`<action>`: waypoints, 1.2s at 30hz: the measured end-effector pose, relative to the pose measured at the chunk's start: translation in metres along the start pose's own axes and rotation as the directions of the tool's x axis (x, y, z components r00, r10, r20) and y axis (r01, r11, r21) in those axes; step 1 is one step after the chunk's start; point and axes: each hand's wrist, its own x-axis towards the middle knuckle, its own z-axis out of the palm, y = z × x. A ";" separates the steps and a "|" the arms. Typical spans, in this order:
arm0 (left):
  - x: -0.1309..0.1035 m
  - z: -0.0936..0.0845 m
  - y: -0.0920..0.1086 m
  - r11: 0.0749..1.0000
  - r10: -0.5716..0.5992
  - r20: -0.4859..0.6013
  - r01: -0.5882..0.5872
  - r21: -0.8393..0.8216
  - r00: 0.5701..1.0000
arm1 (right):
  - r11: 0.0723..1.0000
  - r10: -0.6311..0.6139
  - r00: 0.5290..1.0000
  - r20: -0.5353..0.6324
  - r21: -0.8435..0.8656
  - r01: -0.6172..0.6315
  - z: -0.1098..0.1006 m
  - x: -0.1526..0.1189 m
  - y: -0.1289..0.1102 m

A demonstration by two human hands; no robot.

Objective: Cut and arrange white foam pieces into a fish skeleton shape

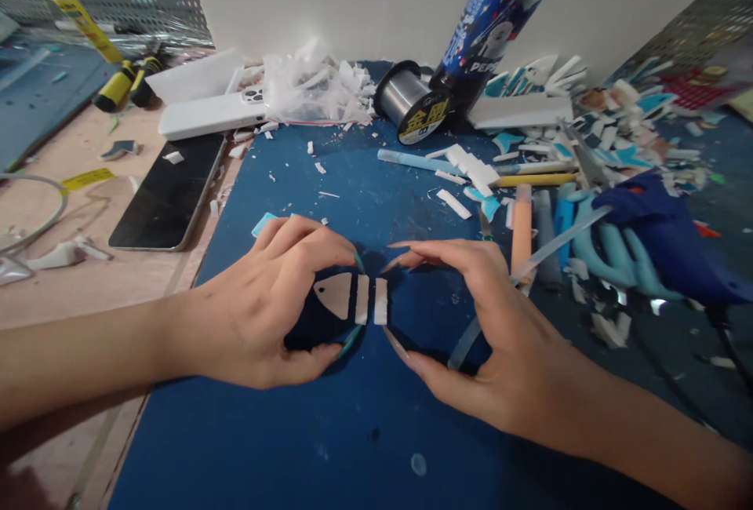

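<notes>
On the blue mat (264, 447) lie small flat white pieces. One is a fish-head-shaped piece (335, 296) with a dark eye dot and a mouth notch. Right of it a white strip (361, 300) stands across, and a second white strip (380, 302) lies beside that with a narrow gap. My left hand (264, 302) arches over the fish head, its green-nailed thumb and finger closed on the two ends of the first strip. From the other side, my right hand (482, 314) has its long-nailed thumb and finger at the ends of the second strip.
Behind are a line spool (412, 102), a tilted Pepsi bottle (488, 23) and a bag of white scraps (311, 90). A black phone (170, 192) lies left. To the right are a blue glue gun (676, 235), scissors-like handles (612, 247) and many foam offcuts.
</notes>
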 end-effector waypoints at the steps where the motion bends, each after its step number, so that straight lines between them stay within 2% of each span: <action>1: 0.000 0.000 0.000 1.000 0.015 -0.012 -0.015 0.001 1.000 | 1.000 0.001 1.000 0.001 0.004 -0.001 0.000 0.000 0.000; 3: -0.001 -0.001 -0.001 0.998 0.068 -0.049 -0.067 0.021 0.996 | 1.000 -0.005 1.000 -0.001 0.014 0.005 -0.001 0.000 0.001; 5: -0.002 -0.002 -0.001 0.981 0.181 -0.074 -0.175 0.078 0.981 | 0.999 -0.021 1.000 -0.008 0.034 0.021 -0.001 0.000 0.003; 8: -0.003 -0.004 0.001 0.910 0.378 -0.068 -0.357 0.209 0.923 | 0.998 -0.009 1.000 -0.018 0.062 0.010 -0.001 0.001 0.005; 10: -0.003 -0.005 0.002 0.877 0.435 -0.064 -0.407 0.257 0.898 | 0.998 0.012 1.000 -0.016 0.065 -0.011 0.000 0.001 0.005; 24: -0.001 -0.003 0.004 0.888 0.417 -0.101 -0.382 0.255 0.903 | 0.994 0.080 0.997 0.021 0.072 -0.081 0.001 0.005 0.007; 36: -0.002 -0.003 0.005 0.873 0.446 -0.111 -0.405 0.272 0.888 | 0.997 0.058 0.998 0.024 0.049 -0.060 0.000 0.004 0.008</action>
